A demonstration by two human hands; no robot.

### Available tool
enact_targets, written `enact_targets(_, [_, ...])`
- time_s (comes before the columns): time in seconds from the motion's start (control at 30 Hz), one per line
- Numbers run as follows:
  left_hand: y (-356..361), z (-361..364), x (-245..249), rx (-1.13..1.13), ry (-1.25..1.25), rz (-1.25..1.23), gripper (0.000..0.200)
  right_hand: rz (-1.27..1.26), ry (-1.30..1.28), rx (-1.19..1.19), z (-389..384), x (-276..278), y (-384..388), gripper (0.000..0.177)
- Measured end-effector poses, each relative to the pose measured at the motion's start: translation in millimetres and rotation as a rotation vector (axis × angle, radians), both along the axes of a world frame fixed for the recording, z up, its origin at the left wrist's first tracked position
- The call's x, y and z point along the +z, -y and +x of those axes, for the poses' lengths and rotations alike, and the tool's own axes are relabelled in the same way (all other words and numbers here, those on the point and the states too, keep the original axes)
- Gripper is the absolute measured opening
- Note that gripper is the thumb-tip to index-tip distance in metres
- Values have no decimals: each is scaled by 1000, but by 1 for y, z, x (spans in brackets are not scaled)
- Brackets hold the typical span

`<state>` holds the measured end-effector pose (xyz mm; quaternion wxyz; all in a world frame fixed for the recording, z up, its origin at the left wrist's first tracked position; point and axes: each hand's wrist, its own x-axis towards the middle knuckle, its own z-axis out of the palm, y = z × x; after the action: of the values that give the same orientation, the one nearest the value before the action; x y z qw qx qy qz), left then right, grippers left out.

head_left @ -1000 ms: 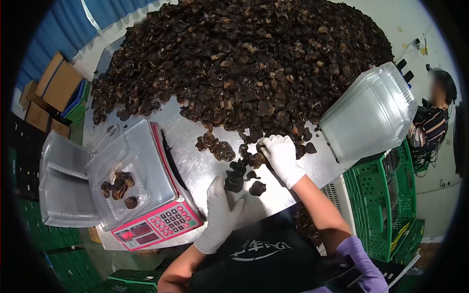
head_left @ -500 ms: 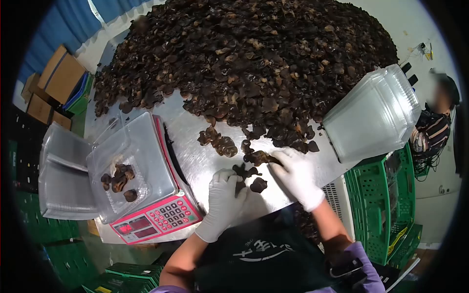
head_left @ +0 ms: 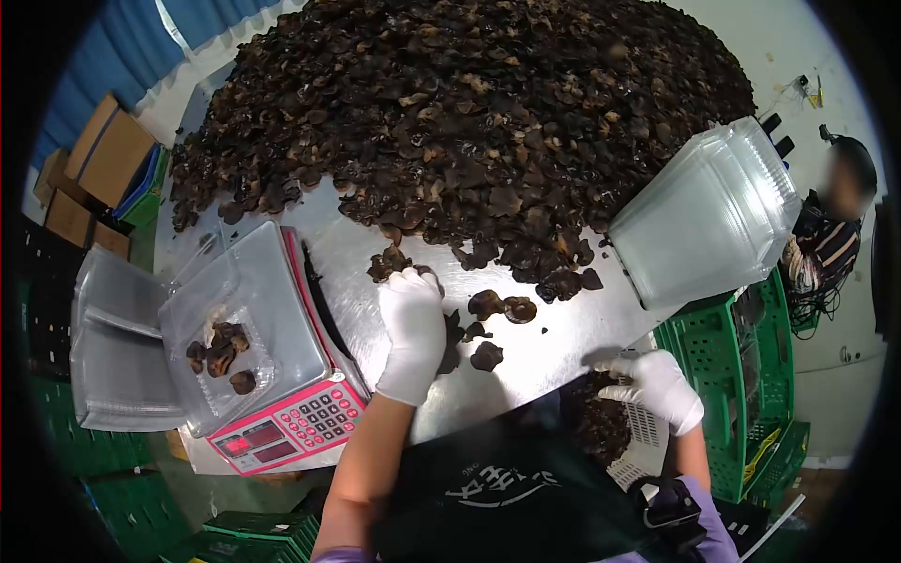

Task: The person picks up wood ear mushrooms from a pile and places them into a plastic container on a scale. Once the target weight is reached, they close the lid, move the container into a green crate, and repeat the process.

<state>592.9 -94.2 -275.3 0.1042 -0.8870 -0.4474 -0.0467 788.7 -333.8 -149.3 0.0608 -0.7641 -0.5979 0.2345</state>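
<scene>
My left hand (head_left: pixel 411 333), in a white glove, has its fingers curled over pieces of dark brown wood ear mushroom (head_left: pixel 387 265) on the steel table, near the big heap's front edge. Its fingertips are partly hidden. My right hand (head_left: pixel 662 389), also gloved, hovers at the table's front edge over a white slotted basket (head_left: pixel 646 436) holding dark mushroom pieces (head_left: pixel 603 422). Its fingers are apart and hold nothing visible. Several loose mushroom pieces (head_left: pixel 519 310) lie on the table between the hands.
The large mushroom heap (head_left: pixel 488 131) covers the back of the table. To the left, a red-framed scale (head_left: pixel 291 427) carries an open clear box with a few mushrooms (head_left: pixel 223 349). Stacked clear containers (head_left: pixel 704 220) stand at right, near green crates (head_left: pixel 727 394) and another person (head_left: pixel 831 235).
My right hand has left the loose pieces and moved right and toward me, over the basket. My left hand has moved forward to the mushrooms by the heap.
</scene>
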Motion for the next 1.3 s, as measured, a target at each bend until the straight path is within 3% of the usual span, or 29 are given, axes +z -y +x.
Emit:
enact_targets(0.07, [-6, -2, -6, 25, -76, -61, 8, 25, 47, -44, 2, -18, 10, 23])
enact_targets(0.1, [-3, -7, -3, 13, 97, -119, 6, 119, -48, -165, -3, -26, 7, 22])
enact_targets(0.13, [3, -12, 4, 7, 91, -122, 6, 212, -144, -285, -8, -38, 2, 21])
enact_targets(0.23, [22, -34, 28, -11, 356, -136, 11, 450, -125, -367, -23, -78, -38, 23])
enact_targets(0.3, [24, -49, 13, 6, 310, -130, 15, 459, 17, -297, -31, -96, -72, 34])
enact_targets(0.33, [24, -53, 8, 17, 270, -129, 20, 385, -55, -316, -37, -102, -88, 34])
enact_targets(0.37, [24, -53, 15, 135, 151, -369, 32, 426, -88, -280, -39, -121, -100, 33])
enact_targets(0.4, [28, -54, 19, 137, 150, -366, 32, 468, -119, -244, -42, -128, -112, 33])
enact_targets(0.47, [38, -53, 25, -24, 368, -106, 38, 451, -224, -288, -49, -115, -119, 32])
enact_targets(0.53, [42, -50, 26, -202, 504, -234, 42, 553, -330, -299, -50, -114, -114, 32])
enact_targets(0.63, [46, -29, 12, -412, 425, -183, 33, 523, -207, -321, -42, -110, -96, 27])
enact_targets(0.67, [44, -21, 10, -412, 430, -182, 33, 524, -202, -320, -38, -112, -89, 27])
enact_targets(0.73, [42, -8, 3, -431, 119, -286, 23, 488, -88, -174, -32, -123, -71, 24])
enact_targets(0.8, [39, -4, -7, -463, 131, -208, 18, 552, 17, -94, -27, -127, -46, 20])
enact_targets(0.87, [40, -5, 8, -420, 380, -152, 17, 488, 59, 79, -17, -117, -9, 14])
enact_targets(0.9, [45, -3, 17, -354, 517, -157, 15, 427, 10, 37, -10, -103, 8, 13])
enact_targets(1.0, [94, 21, 34, -623, 819, -608, 22, 307, 47, -146, 21, -78, 42, 10])
enact_targets(1.03, [115, 26, 43, -875, 489, -643, 33, 245, 154, -219, 23, -72, 39, 10])
enact_targets(1.07, [137, 27, 34, -960, 651, -582, 42, 183, 263, -287, 27, -62, 32, 10])
enact_targets(1.13, [134, 26, 31, -925, 588, -649, 45, 186, 260, -344, 13, -55, 1, 12])
enact_targets(1.2, [99, 19, 23, -706, 549, -461, 50, 466, -73, -380, -6, -70, -29, 20])
enact_targets(1.27, [68, 6, 27, -342, 458, -466, 57, 540, -170, -255, -32, -91, -63, 34])
enact_targets(1.3, [59, 1, 21, -280, 439, -313, 57, 573, -171, -193, -42, -103, -81, 39])
